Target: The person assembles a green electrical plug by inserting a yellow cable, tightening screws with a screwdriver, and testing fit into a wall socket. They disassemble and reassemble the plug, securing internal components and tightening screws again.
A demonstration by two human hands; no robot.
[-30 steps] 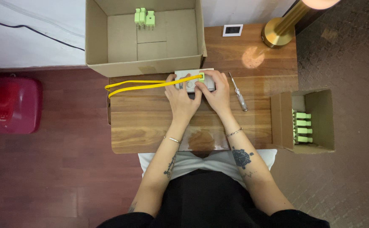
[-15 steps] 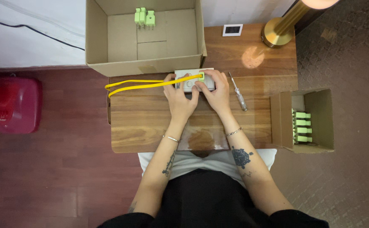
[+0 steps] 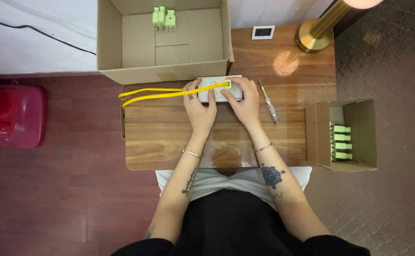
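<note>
At the far left a red case [image 3: 13, 116] sits on the dark wood floor, well apart from the bench [image 3: 169, 142]. A yellow cable [image 3: 155, 94] lies looped over the bench's left edge and runs right to a green plug [image 3: 227, 85] seated on a white block [image 3: 219, 90]. Behind it an open cardboard box [image 3: 110, 42] stands at the bench's back edge, with a few green plugs upright against its far wall. The left hand [image 3: 200, 108] rests on the block's left end, fingers spread over the cable where it meets the block; the right hand [image 3: 245, 102] covers the block's right end, a fingertip pressed at the plug. Both hands are clamped on the block, close together yet not touching each other. Just right of the right hand a screwdriver [image 3: 269, 102] lies slanted on the bench. Behind it stand a small white square [image 3: 263, 32] and a brass lamp base [image 3: 314, 35]. Off the bench's right edge a smaller carton [image 3: 366, 132] holds a row of green plugs
</note>
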